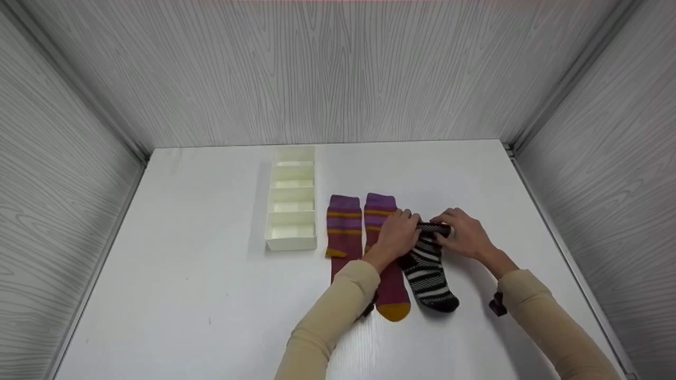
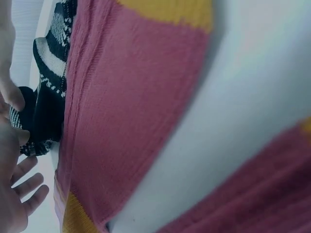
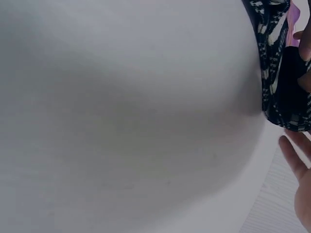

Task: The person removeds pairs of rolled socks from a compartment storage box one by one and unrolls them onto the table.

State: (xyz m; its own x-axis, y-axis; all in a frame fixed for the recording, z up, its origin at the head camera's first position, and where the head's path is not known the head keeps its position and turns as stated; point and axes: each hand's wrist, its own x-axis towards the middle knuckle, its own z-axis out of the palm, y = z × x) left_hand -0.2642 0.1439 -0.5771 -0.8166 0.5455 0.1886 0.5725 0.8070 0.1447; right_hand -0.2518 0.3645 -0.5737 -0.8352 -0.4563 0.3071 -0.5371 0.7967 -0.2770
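A black sock with white stripes [image 1: 430, 279] lies toe toward the near side, its cuff end [image 1: 434, 228] folded over and bunched. My left hand [image 1: 398, 233] pinches the left end of that cuff, while my right hand [image 1: 463, 235] grips its right end between thumb and fingers. In the left wrist view the thumb [image 2: 13, 94] presses on the dark fabric, other fingers spread below it. The right wrist view shows the cuff's dark inside [image 3: 291, 80] and fingertips on its edge. My left forearm crosses over a maroon sock [image 1: 393, 287] with a mustard toe.
Left of that sock lies a matching maroon sock [image 1: 346, 224] with purple and mustard bands, partly hidden by the left sleeve. A white divided organizer box [image 1: 292, 244] with several compartments stands further left. Grey wood-grain walls enclose the white table [image 1: 185, 253] at the back and sides.
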